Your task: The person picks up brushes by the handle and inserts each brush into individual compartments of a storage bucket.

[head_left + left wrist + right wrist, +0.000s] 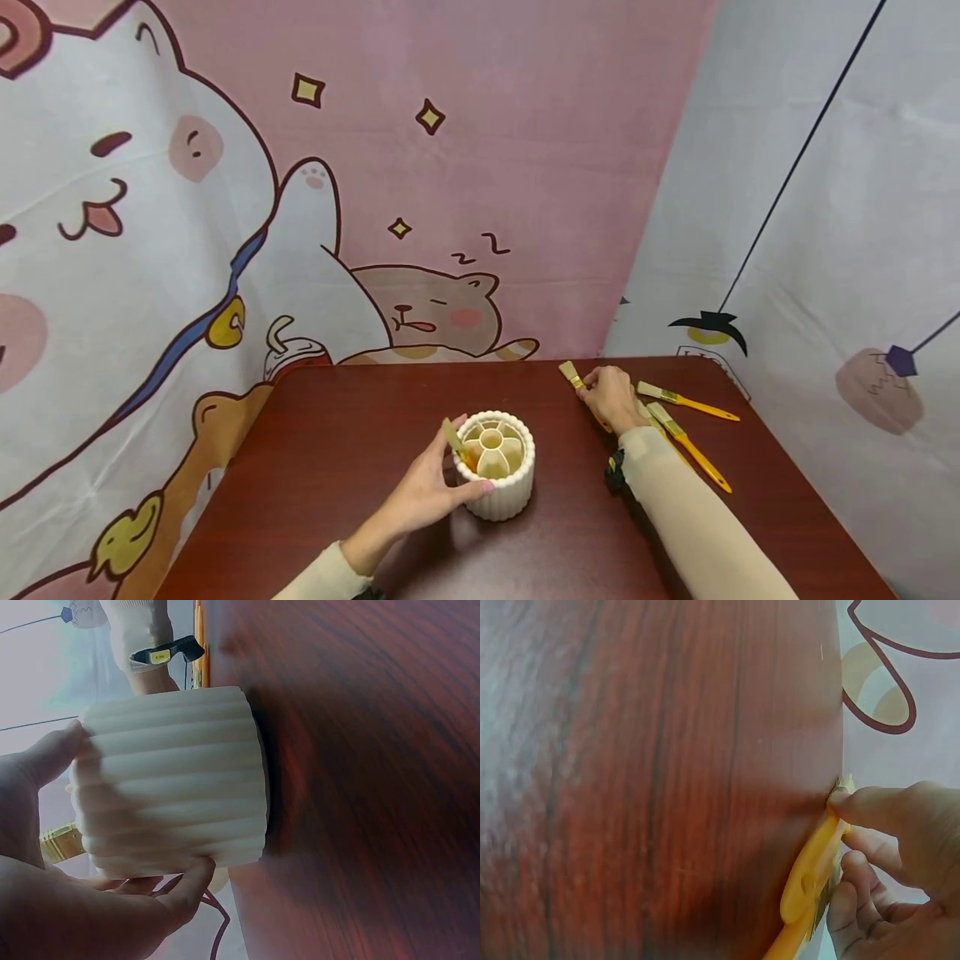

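Observation:
A cream ribbed round holder [495, 500] with several compartments stands upright on the table. My left hand [427, 492] grips its left side, thumb in front and fingers behind. One paintbrush [452, 433] stands bristles up in a left compartment, leaning left; its metal ferrule [61, 844] shows in the left wrist view. Farther right, my right hand [611, 396] pinches another paintbrush [570, 373] near its ferrule. That brush's yellow handle [810, 870] lies low over the tabletop in the right wrist view; whether it touches the wood I cannot tell.
Right of my right hand lie more yellow-handled paintbrushes: one at the back [701, 406], one in front [697, 454], and one partly hidden by the sleeve. The dark red table [360, 433] ends at a cartoon-printed cloth [562, 208] behind and at the right.

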Tool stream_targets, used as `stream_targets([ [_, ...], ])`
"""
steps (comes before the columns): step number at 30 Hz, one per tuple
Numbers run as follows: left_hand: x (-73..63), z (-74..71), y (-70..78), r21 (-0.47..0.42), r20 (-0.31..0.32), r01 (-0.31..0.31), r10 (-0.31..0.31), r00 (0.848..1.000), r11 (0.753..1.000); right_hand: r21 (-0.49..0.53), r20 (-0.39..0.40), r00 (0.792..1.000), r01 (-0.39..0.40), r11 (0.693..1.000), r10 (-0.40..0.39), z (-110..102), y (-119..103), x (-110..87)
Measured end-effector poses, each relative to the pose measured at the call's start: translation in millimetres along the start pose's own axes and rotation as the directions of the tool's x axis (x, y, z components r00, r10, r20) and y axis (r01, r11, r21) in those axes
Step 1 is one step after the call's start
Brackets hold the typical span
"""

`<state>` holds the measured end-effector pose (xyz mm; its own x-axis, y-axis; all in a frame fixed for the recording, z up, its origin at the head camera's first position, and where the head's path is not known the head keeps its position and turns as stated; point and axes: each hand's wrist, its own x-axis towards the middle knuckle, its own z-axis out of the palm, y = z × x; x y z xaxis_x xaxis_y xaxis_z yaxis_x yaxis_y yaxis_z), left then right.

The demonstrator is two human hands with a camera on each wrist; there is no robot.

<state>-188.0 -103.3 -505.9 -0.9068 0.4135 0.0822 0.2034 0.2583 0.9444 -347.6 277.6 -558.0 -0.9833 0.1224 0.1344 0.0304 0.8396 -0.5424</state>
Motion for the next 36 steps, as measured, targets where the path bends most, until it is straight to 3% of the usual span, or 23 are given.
stream_targets([
  [6, -1.6, -0.1, -0.5, 0.027, -0.013, -0.006, 0.006, 1.0, 1.0, 0.025, -0.031, 0.997, 0.067, 0.997, -0.066, 4.9, -2.4, 2.4],
  [22, 1.7, 1.1, -2.5, 0.058, -0.018, 0.008, -0.007, 1.0, 0.998, 0.062, 0.013, 0.997, 0.072, 0.996, -0.073, 2.9, -7.8, 2.8],
  [36, 1.2, 0.8, -0.1, 0.048, -0.016, 0.004, -0.003, 1.0, 0.999, 0.081, -0.055, 0.988, 0.146, 0.986, -0.142, -12.5, -28.2, -11.1],
])
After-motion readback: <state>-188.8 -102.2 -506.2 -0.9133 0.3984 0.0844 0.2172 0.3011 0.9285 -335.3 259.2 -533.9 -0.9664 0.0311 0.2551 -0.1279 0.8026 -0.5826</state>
